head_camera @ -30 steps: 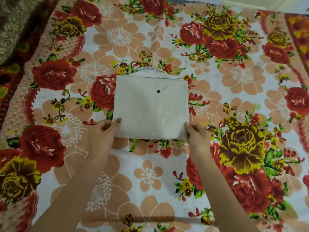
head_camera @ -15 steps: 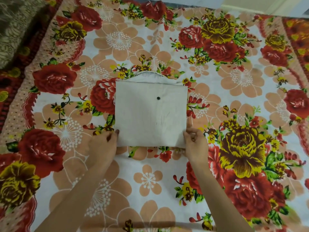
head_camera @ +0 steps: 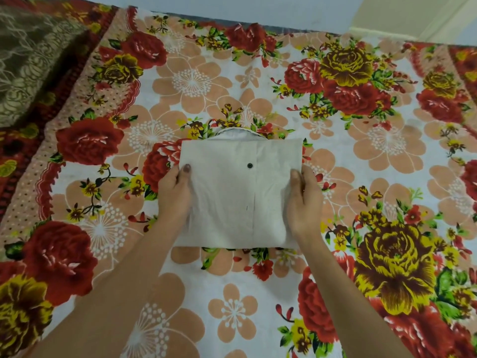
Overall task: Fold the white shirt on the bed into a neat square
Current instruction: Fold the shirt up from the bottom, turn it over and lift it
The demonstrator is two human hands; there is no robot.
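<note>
While left hand (head_camera: 175,196) and right hand (head_camera: 304,202) grip its side edges, thumbs on top, the folded white shirt (head_camera: 240,195) lies mid-frame on the bed (head_camera: 232,313).
Soft, light, quick to slump: likely best held flat by both sides.

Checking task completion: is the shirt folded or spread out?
Folded. The shirt lies as a compact square on the bedsheet, collar at the far edge; left hand and right hand grip its sides.

Folded white shirt (head_camera: 232,195) gripped at its sides by left hand (head_camera: 174,202) and right hand (head_camera: 305,202)
</note>
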